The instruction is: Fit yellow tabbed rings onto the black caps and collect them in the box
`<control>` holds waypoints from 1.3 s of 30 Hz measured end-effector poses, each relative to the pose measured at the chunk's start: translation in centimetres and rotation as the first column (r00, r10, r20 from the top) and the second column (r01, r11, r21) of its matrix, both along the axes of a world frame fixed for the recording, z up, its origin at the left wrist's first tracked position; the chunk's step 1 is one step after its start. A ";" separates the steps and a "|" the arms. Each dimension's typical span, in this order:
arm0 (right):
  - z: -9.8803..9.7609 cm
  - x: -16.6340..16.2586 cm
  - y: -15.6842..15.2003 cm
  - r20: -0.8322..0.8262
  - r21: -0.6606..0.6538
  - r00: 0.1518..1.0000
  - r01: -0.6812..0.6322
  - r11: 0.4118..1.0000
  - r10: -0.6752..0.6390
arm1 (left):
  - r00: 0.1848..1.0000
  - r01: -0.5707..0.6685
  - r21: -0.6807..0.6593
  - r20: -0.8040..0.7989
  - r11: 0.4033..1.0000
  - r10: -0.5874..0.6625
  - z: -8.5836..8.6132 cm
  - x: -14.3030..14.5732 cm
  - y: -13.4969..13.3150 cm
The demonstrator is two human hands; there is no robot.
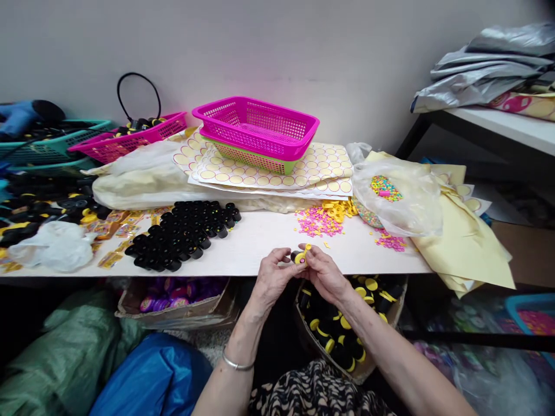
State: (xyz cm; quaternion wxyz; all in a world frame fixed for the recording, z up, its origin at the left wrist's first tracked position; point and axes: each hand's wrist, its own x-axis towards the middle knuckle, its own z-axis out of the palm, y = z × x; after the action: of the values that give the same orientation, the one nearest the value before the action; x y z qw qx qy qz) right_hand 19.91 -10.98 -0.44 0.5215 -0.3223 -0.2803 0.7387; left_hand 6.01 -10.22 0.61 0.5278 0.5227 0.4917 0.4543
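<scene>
- The left hand (275, 274) and the right hand (323, 270) meet over the desk's front edge, the grip of each closed to a narrow pinch on one small black-and-yellow piece (299, 258), which has a pink spot on its yellow part.
- Just below the right forearm, a cardboard box (363, 372) is heaped with black cylinders bearing yellow round ends.
- On the white desk (255, 242), beyond the hands, lie a scatter of tiny pink beads (321, 222) and a pile of glossy yellow parts (340, 210).
- Right of these, a cloudy, crumpled plastic bag (416, 202) carries multicoloured beads (385, 188).
- To the left, short black cylinders (186, 237) stand packed close together.
- Under the desk on the left, a second carton (195, 312) with a worn rim contains shiny purple pieces (182, 289).
- Behind, a magenta basket (260, 144) with latticed plastic walls sits in a lime-green basket (255, 158), on flat sheets (243, 176) printed with cream circles.
- At the far left, a pink basket (113, 150) holds black and yellow pieces, beside a teal basket (89, 137) of dark items.
</scene>
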 end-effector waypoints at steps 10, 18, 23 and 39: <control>1.1 0.4 -3.4 0.084 0.018 0.996 -0.045 0.999 0.044 | 0.990 0.033 0.065 -0.141 0.997 -0.023 1.1 1.3 -4.1; -0.4 1.1 -5.7 0.253 0.097 0.952 0.150 0.984 -0.170 | 0.993 0.077 0.069 -0.095 0.995 -0.070 0.0 3.0 -5.9; -0.5 1.4 -7.0 0.122 -0.021 0.966 0.232 0.972 -0.228 | 0.978 0.172 0.154 -0.145 0.973 -0.150 -0.9 4.0 -6.1; -1.6 7.7 -10.2 0.018 -0.003 0.990 -0.137 0.991 0.137 | 0.829 0.552 0.273 -0.287 0.788 -0.481 0.0 4.2 -8.3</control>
State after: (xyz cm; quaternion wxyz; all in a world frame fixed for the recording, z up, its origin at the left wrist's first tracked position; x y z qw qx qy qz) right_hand 27.63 -21.15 -2.04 0.4667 -0.3092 -0.3058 0.7701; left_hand 10.26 -18.50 0.57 0.4796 0.7648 0.2930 0.3150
